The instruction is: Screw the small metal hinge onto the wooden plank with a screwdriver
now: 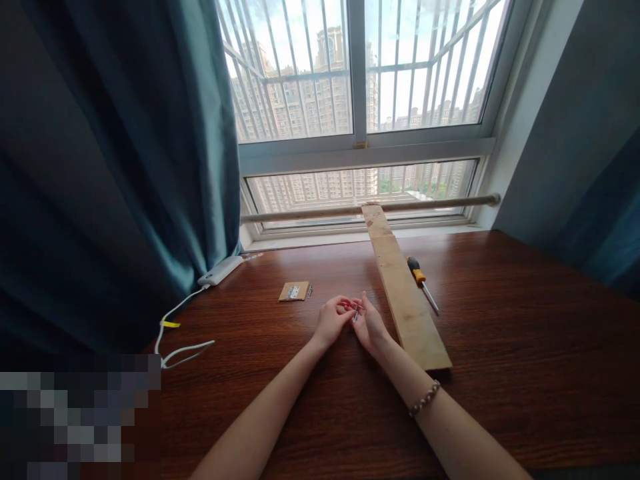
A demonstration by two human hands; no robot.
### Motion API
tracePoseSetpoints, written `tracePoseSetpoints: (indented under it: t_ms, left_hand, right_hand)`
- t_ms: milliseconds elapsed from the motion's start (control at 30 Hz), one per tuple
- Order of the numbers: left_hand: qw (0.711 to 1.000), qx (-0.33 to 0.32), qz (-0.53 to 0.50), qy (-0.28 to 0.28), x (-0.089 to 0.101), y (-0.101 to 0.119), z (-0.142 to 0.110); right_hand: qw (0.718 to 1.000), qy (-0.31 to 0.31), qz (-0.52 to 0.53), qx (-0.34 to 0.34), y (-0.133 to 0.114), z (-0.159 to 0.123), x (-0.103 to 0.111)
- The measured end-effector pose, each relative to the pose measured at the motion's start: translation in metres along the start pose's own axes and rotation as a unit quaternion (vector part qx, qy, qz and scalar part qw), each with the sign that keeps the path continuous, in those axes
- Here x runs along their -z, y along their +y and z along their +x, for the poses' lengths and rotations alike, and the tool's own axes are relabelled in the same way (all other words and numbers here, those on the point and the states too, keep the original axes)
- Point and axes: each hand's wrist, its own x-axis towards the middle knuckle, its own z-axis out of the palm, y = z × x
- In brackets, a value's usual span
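Observation:
My left hand (pixel 331 321) and my right hand (pixel 369 325) meet over the dark wooden table (pixel 500 347), fingers curled together. Between the fingertips sits a small metal piece (pixel 356 312), pinched by both hands; it is too small to name for sure. A long pale wooden plank (pixel 404 293) lies just right of my right hand, running from the window rail toward me. A small cardboard card with a metal hinge (pixel 295 291) lies on the table to the left of my hands.
A screwdriver with a yellow and black handle (pixel 421 282) lies right of the plank. A white power bank with its cable (pixel 220 271) sits at the table's far left by the teal curtain (pixel 125 167). A barred window (pixel 360 100) stands behind.

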Motion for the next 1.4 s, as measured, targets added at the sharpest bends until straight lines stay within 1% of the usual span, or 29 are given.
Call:
tracePoseSetpoints:
  t_ms: [100,233,333,433,567,633,767,867,967,1067,1233,1333,1400]
  left_hand:
    - [1.0,-0.002,0.011,0.012,-0.003,-0.006,0.002]
    - [0.999,0.0,0.033,0.042,-0.005,-0.014,0.005]
    - [0.998,0.027,0.04,0.048,-0.006,-0.017,0.007]
    - [0.997,0.05,0.027,0.05,-0.006,-0.017,0.009]
    - [0.995,0.029,0.046,0.085,-0.003,-0.011,0.008]
    - [0.993,0.015,0.068,0.092,-0.001,-0.008,0.007]
    - [0.992,0.023,0.108,0.056,0.002,-0.005,0.004]
    - [0.994,0.021,0.101,0.027,0.002,-0.005,0.003]
    - [0.996,0.009,0.087,0.013,0.002,-0.005,0.004]
    - [0.996,0.015,0.092,0.006,0.003,-0.004,0.004]
    - [0.992,0.031,0.119,-0.005,0.0,0.006,-0.001]
    - [0.991,0.033,0.123,-0.033,0.002,0.012,-0.004]
    - [0.989,0.023,0.137,-0.049,0.004,0.016,-0.005]
  right_hand:
    - [0.999,0.021,0.019,-0.018,0.002,-0.003,0.0]
    - [0.999,0.012,0.019,-0.031,0.005,-0.005,-0.001]
    - [0.999,0.01,0.022,-0.044,0.005,-0.006,-0.001]
    - [0.998,0.023,0.024,-0.054,0.003,-0.004,0.002]
    - [0.997,0.045,0.023,-0.052,0.001,0.0,0.007]
    - [0.997,0.046,0.026,-0.049,0.0,0.002,0.008]
    - [0.999,0.035,0.019,-0.033,-0.001,0.003,0.01]
    - [0.999,0.03,0.001,-0.025,-0.002,0.003,0.011]
    - [0.999,0.027,-0.005,-0.022,-0.002,0.004,0.01]
    - [0.999,0.032,0.0,-0.017,-0.001,0.005,0.01]
    - [0.999,0.029,0.007,-0.012,0.001,0.007,0.012]
    - [1.0,0.023,0.008,-0.007,0.001,0.007,0.012]
    - [1.0,0.02,0.006,-0.002,0.001,0.007,0.012]
